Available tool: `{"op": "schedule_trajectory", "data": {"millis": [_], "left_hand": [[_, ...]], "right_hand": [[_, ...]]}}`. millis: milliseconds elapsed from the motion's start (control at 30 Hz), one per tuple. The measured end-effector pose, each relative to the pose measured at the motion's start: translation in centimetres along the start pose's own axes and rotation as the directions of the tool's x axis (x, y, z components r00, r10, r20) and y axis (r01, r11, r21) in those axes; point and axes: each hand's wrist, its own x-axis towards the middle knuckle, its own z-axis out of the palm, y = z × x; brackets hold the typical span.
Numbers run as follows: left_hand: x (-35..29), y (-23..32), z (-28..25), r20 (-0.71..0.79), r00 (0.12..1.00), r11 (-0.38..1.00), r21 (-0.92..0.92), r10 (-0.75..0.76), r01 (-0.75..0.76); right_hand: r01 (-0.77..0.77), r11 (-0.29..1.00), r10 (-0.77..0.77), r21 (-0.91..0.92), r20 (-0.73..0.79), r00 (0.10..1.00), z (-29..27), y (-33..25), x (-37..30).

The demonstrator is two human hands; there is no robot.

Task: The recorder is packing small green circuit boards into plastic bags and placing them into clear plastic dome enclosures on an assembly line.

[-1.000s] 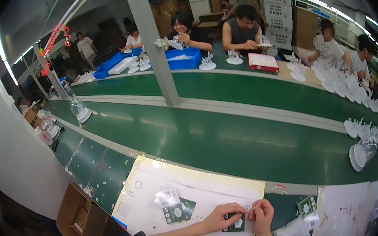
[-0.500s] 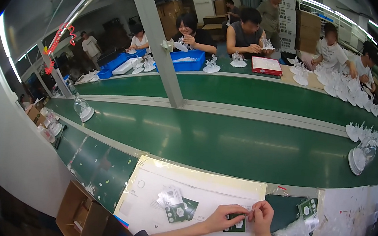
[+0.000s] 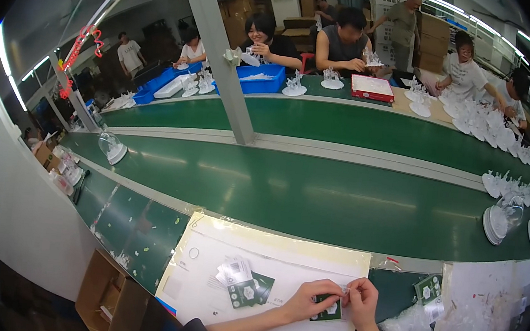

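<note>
You are pinching 1 small green card (image 3: 329, 310) between both hands' fingers: left hand (image 3: 310, 298), right hand (image 3: 364, 300); 2 more cards (image 3: 250, 290) lying left of them.

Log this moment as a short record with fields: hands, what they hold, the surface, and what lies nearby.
left hand: pinching the small green card, fingers curled on its upper edge
right hand: touching the left hand at the same card
surface: large white paper sheet on the bench
nearby: loose pile of green and white cards left of the hands; clear plastic bag to the right
beyond: green conveyor belt; other people seated at the far side
</note>
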Motion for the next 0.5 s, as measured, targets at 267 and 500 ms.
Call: {"op": "schedule_trajectory", "data": {"millis": [267, 500], "left_hand": [[0.10, 0.19, -0.39, 0.020, 1.000, 1.000, -0.011, -0.001, 0.002], [0.03, -0.02, -0.15, -0.014, 1.000, 1.000, -0.009, -0.020, 0.019]], "right_hand": [[-0.011, 0.999, 0.009, -0.048, -0.023, 1.000, 0.70, -0.27, 0.35], [0.010, 0.999, -0.012, -0.041, -0.047, 0.999, 0.80, -0.24, 0.09]]}}
